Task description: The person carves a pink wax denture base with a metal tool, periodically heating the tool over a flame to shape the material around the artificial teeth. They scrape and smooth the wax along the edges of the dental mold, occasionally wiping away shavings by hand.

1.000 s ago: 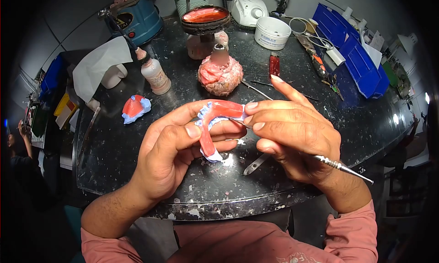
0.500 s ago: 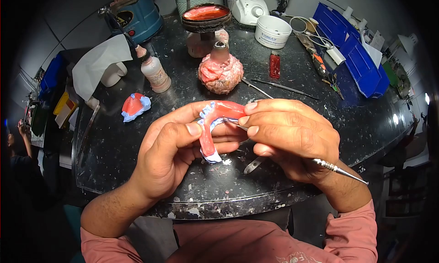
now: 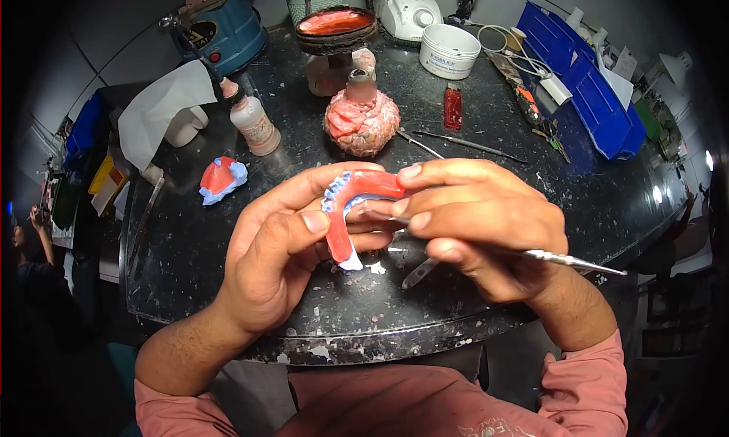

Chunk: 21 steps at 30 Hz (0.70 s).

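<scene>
Two hands meet over the dark bench (image 3: 250, 300) in my head view, closed around a curved red wax rim (image 3: 357, 190) on its pale blue-white cast (image 3: 334, 194). My left hand (image 3: 281, 255) wraps the cast from below and behind, thumb pressed on the rim's near arm, fingers curled shut around it. My right hand (image 3: 478, 224) pinches a thin metal carver (image 3: 562, 260); its handle runs out past the wrist to the right, while its tip lies against the inner side of the rim, partly hidden by my fingertips (image 3: 410, 173), which rest on the rim's far end. The piece is held just above the bench's near edge, with pale wax chips (image 3: 376, 268) scattered on the surface right below it.

Beneath the right hand lies a flat metal blade (image 3: 418, 274). Farther back stands a wax-crusted spirit lamp (image 3: 361, 120), with a small bottle (image 3: 253, 126) to its left and a second red-and-blue cast (image 3: 222, 179) near that. A red lighter (image 3: 452, 107) and a white tub (image 3: 449, 51) sit behind to the right, beside blue bins (image 3: 592, 80).
</scene>
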Available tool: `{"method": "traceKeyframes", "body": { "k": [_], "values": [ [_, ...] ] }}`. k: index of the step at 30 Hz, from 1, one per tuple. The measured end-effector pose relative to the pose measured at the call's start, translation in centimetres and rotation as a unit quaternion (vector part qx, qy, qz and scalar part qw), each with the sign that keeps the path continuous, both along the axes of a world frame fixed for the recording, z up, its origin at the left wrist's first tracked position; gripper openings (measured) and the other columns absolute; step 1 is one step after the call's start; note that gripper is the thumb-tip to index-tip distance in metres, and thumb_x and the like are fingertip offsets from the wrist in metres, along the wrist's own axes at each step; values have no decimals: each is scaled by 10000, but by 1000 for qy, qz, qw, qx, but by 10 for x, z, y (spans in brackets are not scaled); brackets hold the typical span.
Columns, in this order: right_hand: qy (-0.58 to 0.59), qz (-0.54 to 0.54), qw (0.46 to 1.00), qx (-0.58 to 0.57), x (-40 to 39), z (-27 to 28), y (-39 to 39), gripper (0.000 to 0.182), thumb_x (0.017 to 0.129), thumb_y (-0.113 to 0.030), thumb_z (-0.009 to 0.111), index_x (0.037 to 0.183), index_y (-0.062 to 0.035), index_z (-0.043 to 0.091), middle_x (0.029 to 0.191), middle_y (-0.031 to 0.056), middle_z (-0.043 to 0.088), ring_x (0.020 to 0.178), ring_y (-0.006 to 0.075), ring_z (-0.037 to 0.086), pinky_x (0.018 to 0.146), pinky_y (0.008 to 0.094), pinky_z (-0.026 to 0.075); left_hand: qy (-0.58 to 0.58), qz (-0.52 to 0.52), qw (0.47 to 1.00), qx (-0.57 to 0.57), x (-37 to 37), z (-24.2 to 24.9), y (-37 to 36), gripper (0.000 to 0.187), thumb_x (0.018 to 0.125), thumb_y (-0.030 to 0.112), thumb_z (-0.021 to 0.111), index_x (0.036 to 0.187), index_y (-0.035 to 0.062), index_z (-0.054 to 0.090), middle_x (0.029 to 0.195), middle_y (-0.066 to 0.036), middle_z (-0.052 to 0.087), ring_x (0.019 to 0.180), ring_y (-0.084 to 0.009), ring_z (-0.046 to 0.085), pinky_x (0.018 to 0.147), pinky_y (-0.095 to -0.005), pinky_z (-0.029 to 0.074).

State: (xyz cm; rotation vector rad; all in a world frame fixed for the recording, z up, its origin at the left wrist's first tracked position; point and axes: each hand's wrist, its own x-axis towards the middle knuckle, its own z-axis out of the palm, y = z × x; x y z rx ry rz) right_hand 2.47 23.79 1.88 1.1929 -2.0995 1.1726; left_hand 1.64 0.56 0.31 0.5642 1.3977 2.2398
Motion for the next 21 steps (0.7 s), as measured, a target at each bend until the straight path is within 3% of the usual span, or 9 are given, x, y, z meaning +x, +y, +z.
{"method": "traceKeyframes", "body": {
  "k": [4, 6, 13, 14, 16, 18, 20, 21],
  "values": [
    [10, -23, 1000, 2, 2, 0, 0, 214, 848, -177, 743, 1005, -45, 682, 1006, 121, 726, 1021, 318, 692, 913, 454, 550, 2, -8, 1000, 11, 1, 3, 2, 551, 953, 220, 426, 1385, -120, 397, 1324, -241, 551, 1223, -296, 580, 1037, -424, 485],
    [55, -40, 996, 63, 2, 2, -1, 224, 841, -165, 747, 1017, -46, 675, 1022, 127, 722, 1028, 324, 688, 914, 457, 552, -18, 55, 998, -20, 5, 6, 8, 654, 912, 329, 477, 1347, -153, 403, 1243, -289, 577, 1152, -344, 619, 996, -458, 519],
    [39, -31, 997, 62, 3, 1, -1, 225, 843, -162, 750, 1030, -59, 679, 1035, 102, 729, 1061, 304, 668, 991, 493, 500, -7, 41, 999, -32, 4, 5, 3, 661, 902, 330, 483, 1353, -146, 403, 1237, -284, 583, 1146, -339, 621, 997, -458, 517],
    [39, -32, 997, 62, 1, 2, 1, 225, 843, -162, 750, 1030, -59, 679, 1035, 102, 729, 1061, 304, 668, 991, 493, 500, 1, 19, 1000, -17, 3, 4, 1, 610, 927, 280, 458, 1372, -132, 394, 1283, -260, 566, 1175, -315, 607, 1014, -436, 501],
    [23, 22, 998, 62, -3, 4, 6, 217, 878, -196, 723, 1037, -55, 678, 1024, 96, 731, 1066, 293, 652, 1046, 518, 446, 9, -5, 1000, -4, 4, 5, 1, 563, 952, 229, 433, 1392, -118, 385, 1329, -237, 549, 1203, -292, 593, 1031, -415, 485],
    [-30, 15, 999, 21, 6, 9, 6, 152, 950, -206, 630, 954, -57, 662, 979, 119, 725, 1057, 310, 627, 1065, 550, 417, -1, 52, 998, -39, 9, 10, 7, 690, 887, 353, 507, 1363, -135, 403, 1221, -270, 600, 1108, -320, 642, 964, -431, 531],
    [-20, 21, 1000, 7, 11, 13, 10, 188, 994, -257, 575, 935, -79, 585, 967, 133, 713, 1042, 305, 616, 1067, 573, 411, 5, 66, 997, -51, 10, 14, 7, 720, 888, 391, 532, 1359, -138, 404, 1203, -270, 613, 1088, -322, 656, 941, -422, 541],
    [-10, 26, 999, 22, 14, 20, 12, 226, 1022, -328, 516, 973, -109, 485, 948, 122, 695, 1016, 292, 614, 1064, 582, 415, 4, 66, 996, -56, 12, 17, 7, 728, 886, 403, 539, 1354, -139, 406, 1199, -272, 615, 1086, -326, 658, 938, -422, 543]
  ]
}}
